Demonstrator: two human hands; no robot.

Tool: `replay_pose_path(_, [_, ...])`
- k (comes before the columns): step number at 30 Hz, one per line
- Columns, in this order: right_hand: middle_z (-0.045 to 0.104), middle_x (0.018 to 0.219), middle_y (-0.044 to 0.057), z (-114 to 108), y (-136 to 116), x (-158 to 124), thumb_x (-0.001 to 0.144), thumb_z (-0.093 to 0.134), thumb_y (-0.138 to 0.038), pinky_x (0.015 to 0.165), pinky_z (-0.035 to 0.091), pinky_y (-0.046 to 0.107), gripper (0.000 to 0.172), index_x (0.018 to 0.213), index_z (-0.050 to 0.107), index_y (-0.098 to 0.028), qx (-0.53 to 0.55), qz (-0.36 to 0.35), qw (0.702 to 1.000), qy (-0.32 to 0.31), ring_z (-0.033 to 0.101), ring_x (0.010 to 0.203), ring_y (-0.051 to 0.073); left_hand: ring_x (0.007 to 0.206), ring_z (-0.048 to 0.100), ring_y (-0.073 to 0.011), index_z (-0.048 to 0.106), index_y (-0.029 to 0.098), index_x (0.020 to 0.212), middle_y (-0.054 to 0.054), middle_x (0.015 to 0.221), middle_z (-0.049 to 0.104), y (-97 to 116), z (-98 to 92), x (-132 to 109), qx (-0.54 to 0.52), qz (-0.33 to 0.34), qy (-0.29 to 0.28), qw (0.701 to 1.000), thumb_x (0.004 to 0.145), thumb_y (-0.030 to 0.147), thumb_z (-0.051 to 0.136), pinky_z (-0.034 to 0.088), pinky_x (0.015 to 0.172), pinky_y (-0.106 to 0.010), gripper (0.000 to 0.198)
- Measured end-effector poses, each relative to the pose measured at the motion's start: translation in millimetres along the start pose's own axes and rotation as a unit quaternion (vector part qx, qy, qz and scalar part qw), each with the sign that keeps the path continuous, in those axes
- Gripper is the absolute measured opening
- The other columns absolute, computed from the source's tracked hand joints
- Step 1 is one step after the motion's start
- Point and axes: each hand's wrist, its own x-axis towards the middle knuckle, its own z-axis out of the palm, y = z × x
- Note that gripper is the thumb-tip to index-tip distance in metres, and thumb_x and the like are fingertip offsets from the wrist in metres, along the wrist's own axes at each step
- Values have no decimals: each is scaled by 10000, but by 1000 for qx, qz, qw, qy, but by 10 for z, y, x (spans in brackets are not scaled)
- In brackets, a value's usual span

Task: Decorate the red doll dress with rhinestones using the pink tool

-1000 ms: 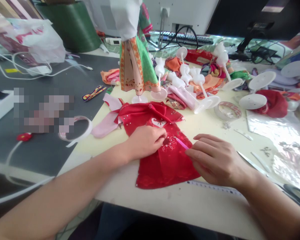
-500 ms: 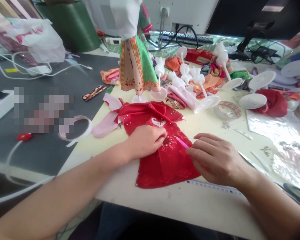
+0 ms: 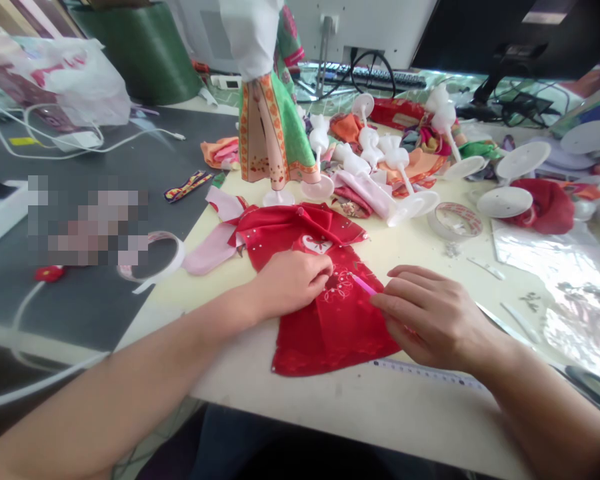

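Observation:
A small red doll dress [image 3: 325, 320] with pale embroidery lies flat on the cream table [image 3: 420, 407]. My left hand [image 3: 290, 280] rests on its middle with the fingers curled and pinched on the fabric. My right hand [image 3: 430, 320] lies on the dress's right edge, fingers together, pinching the end of a thin pink stick [image 3: 364, 285] that points toward the embroidery. A pale pink sleeve [image 3: 210, 250] sticks out from the dress at the left.
A doll in a green and orange skirt [image 3: 273, 133] stands behind the dress. White doll stands [image 3: 505, 200] and coloured cloth pieces crowd the back. Tape rolls [image 3: 455, 221] lie right and left [image 3: 155, 263]. A ruler [image 3: 430, 375] lies under my right wrist. Clear plastic [image 3: 570, 293] is at far right.

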Motion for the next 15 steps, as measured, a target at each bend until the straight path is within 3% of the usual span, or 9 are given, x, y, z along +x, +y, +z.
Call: replay_pose_path(15, [567, 714, 39, -7, 10, 33, 802, 449, -77, 673, 462, 337, 173, 864, 581, -172, 15, 12, 1000, 4, 532, 695, 170, 633, 555, -125, 612, 184, 814, 5, 726, 643, 0, -2, -3, -6, 13, -3, 1000, 847, 226, 453, 362, 574, -243, 168])
